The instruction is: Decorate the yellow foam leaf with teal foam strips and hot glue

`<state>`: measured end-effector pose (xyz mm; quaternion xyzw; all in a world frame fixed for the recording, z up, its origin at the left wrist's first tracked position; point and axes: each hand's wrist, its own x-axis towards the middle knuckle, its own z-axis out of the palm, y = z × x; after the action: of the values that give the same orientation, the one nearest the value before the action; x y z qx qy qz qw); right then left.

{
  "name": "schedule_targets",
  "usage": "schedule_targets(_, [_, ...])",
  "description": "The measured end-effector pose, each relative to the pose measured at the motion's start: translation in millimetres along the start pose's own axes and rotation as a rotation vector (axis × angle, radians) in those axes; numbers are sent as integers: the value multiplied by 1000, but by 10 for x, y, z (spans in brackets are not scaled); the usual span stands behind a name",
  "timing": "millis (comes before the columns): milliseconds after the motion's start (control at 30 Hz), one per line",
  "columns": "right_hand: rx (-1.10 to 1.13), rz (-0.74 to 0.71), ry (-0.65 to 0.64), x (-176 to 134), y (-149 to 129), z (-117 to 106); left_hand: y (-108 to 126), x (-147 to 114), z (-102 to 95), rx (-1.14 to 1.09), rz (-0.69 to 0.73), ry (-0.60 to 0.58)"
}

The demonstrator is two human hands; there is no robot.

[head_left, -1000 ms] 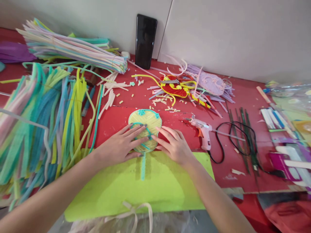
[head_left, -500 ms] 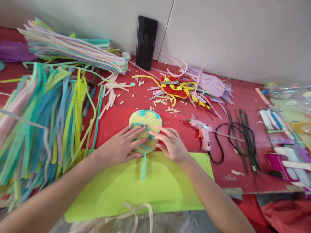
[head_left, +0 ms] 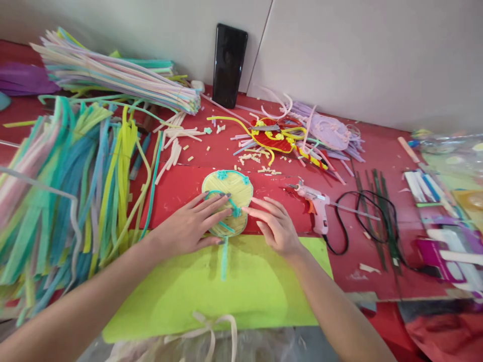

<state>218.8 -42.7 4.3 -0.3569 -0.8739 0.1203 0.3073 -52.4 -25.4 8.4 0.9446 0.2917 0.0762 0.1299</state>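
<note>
A round yellow fan (head_left: 230, 186) made of pipe cleaners, with a teal rim, small teal flowers and a teal handle (head_left: 224, 259), lies before me. Its lower part rests over the edge of a lime-green sheet (head_left: 211, 301). My left hand (head_left: 190, 223) lies flat across the fan's left side, fingers outstretched, covering part of a teal curve. At the fan's right edge, my right hand (head_left: 277, 226) hovers with fingers apart and nothing in them; its fingertips are close to a teal flower (head_left: 236, 211). Whether they touch the rim I cannot tell.
A pink glue gun (head_left: 319, 206) with a black cord lies to the right. Bundles of coloured pipe cleaners (head_left: 64, 186) fill the left side. A black phone (head_left: 229, 65) leans on the wall. Red-yellow (head_left: 273, 138) and lilac pieces (head_left: 328, 130) lie behind, among cut scraps.
My right hand has drawn back to the right from the fan's middle, uncovering the lower teal flower. My left hand stays flat on the fan.
</note>
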Motion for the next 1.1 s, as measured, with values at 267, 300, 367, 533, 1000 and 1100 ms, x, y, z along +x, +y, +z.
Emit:
schedule_targets(267, [-31,-26,-78,23,2,26,0,-5,32,37,3,4])
schedule_targets(300, [-37,-21,-80,26,-1,26,1,-6,36,40,3,4])
schedule_targets(367, [-45,-14,-84,33,-5,26,4,-6,40,45,4,3])
schedule_targets(533, [-50,-22,-85,35,-5,33,9,1,31,62,1,10])
schedule_targets(1000, [-2,29,-152,122,-22,101,9,2,45,43,-13,16])
schedule_targets(1100, [20,51,-133,115,-20,87,12,10,32,3,-19,40])
